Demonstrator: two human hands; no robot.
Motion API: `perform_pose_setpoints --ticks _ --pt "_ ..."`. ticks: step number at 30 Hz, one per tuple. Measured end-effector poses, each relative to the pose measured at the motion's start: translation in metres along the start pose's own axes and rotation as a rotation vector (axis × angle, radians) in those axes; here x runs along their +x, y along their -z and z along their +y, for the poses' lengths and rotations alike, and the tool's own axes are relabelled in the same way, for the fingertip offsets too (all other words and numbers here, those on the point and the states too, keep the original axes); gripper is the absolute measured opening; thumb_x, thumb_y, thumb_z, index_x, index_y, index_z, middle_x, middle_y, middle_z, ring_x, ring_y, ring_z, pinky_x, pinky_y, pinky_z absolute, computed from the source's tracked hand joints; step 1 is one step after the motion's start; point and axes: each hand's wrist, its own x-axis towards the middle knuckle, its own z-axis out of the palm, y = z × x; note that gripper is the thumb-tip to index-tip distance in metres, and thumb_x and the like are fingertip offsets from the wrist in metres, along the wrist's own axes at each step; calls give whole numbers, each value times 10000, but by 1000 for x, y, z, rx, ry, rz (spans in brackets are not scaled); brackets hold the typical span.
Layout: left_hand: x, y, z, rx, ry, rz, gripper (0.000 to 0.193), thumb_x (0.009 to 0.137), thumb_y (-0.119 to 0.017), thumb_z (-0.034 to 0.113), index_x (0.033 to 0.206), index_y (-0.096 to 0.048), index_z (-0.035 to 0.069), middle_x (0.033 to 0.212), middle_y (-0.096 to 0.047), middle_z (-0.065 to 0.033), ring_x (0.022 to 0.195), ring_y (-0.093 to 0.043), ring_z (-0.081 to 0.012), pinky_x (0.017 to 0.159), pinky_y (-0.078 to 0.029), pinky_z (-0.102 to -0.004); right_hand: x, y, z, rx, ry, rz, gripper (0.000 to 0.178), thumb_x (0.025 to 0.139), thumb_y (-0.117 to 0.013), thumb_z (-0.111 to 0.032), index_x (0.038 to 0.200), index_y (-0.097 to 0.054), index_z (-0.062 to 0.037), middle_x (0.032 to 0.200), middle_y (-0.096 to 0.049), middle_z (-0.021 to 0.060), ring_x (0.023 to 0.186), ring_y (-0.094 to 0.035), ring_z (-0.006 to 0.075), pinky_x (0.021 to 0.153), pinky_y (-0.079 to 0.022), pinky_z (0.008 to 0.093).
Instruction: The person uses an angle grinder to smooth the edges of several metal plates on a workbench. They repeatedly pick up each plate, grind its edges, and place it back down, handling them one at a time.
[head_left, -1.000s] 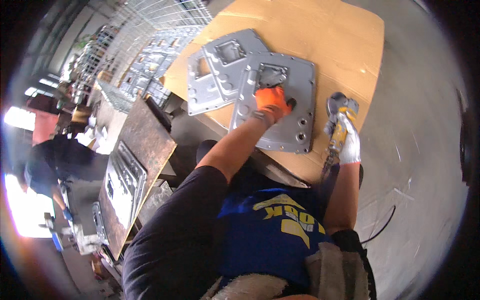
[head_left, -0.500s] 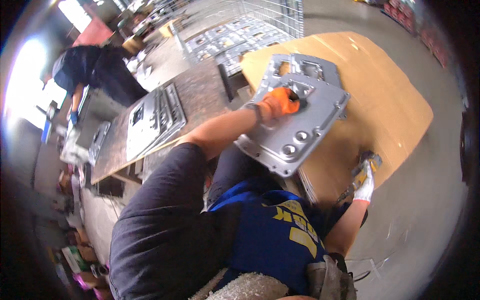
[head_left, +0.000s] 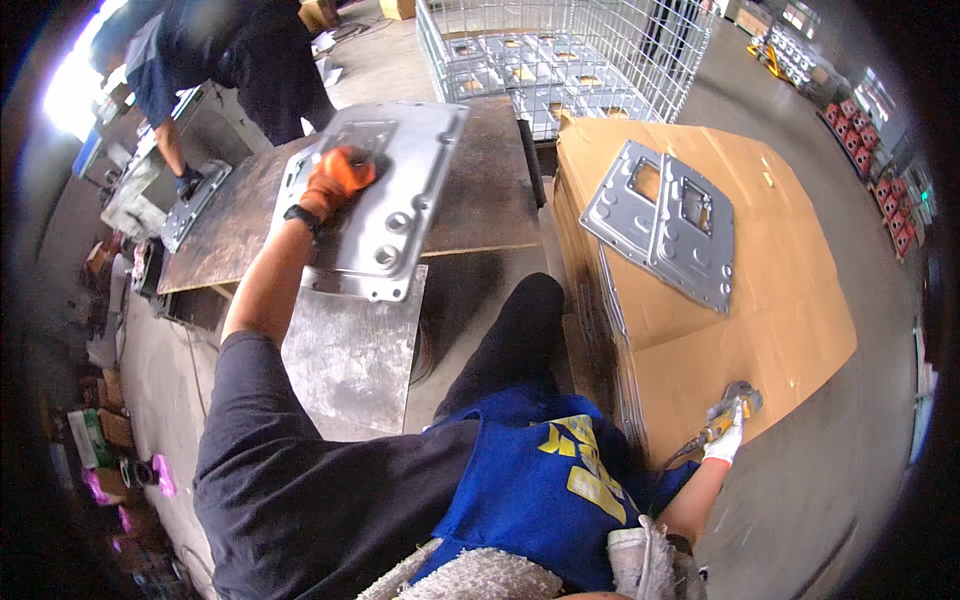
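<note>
My left hand (head_left: 335, 188), in an orange glove, is closed on a flat grey cast-metal cover plate (head_left: 408, 165) with round holes and a rectangular recess. The plate is tilted above the dark tabletop (head_left: 490, 190) on the left and hides what lies under it. My right hand (head_left: 724, 442), in a white glove, grips a small yellow and dark grinder (head_left: 742, 404) over the near right part of a cardboard sheet (head_left: 780, 330). A dark cord or hose trails from the tool. Another grey metal plate (head_left: 650, 232) with rectangular openings lies farther back on the cardboard.
At the far left a co-worker (head_left: 225, 60) bends over with a gloved hand on another metal plate (head_left: 198, 208). A wire cage (head_left: 560, 60) with stacked plates stands behind. Below the tabletop shows a scuffed metal sheet (head_left: 350, 365). Red parts (head_left: 850, 130) stand far right.
My left hand has carried the cover plate left, from above the cardboard to above the dark tabletop. The plate left on the cardboard is now uncovered. My right hand still holds the grinder.
</note>
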Motion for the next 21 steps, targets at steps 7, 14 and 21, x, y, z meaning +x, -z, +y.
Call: perform_pose_setpoints --ticks 7,14,21 --pt "41 -6 -75 -7 181 -54 447 794 -656 437 994 -695 39 1008 -688 -206 977 -660 -349 824 -498 -412 -7 -6 -1 64 23 95 335 893 -640 -412 1139 -627 -186 923 -641 -41 782 -589 142 665 -481 321" --pt "82 -28 -103 325 78 -266 455 774 -631 477 1052 -712 125 1070 -687 -149 1051 -637 -336 893 -495 -408 -10 -8 -11 46 -13 119 297 891 -649 -399 1091 -654 -179 816 -647 -14 628 -599 138 482 -459 261" --pt "110 -68 -216 261 146 -158 415 745 -695 393 1067 -705 131 1072 -695 -149 1007 -662 -345 835 -528 -425 -3 -8 1 137 -40 56 312 853 -714 -342 1073 -663 -127 875 -660 20 676 -635 159 542 -518 291"
